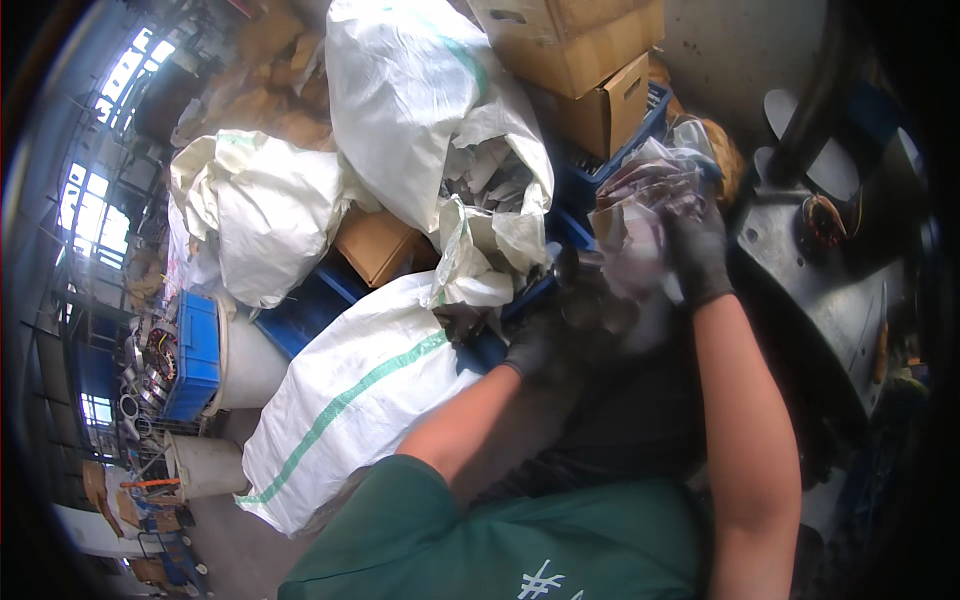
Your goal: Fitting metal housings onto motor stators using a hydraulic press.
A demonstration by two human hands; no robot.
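My right hand (697, 262), in a dark glove, is closed round a bundle of crumpled, thin whitish sheets (645, 215), held up in front of a blue crate. Plastic film or paper: I cannot tell which. My left hand (540, 345), also in a dark glove, is lower and further left, beside some dark, shiny rounded pieces (592, 290). Blur and shadow hide its fingers, so a hold on those pieces cannot be made out. Close to my left wrist lies a white woven sack (370, 365) with a green stripe.
A larger white sack (405, 110) gapes open, showing grey-white scraps (490, 172). Another white sack (265, 210) stands left. Cardboard boxes (575, 45) are stacked over a blue crate (640, 135). A metal worktable (800, 275) carries a copper-wound ring (822, 222) at right.
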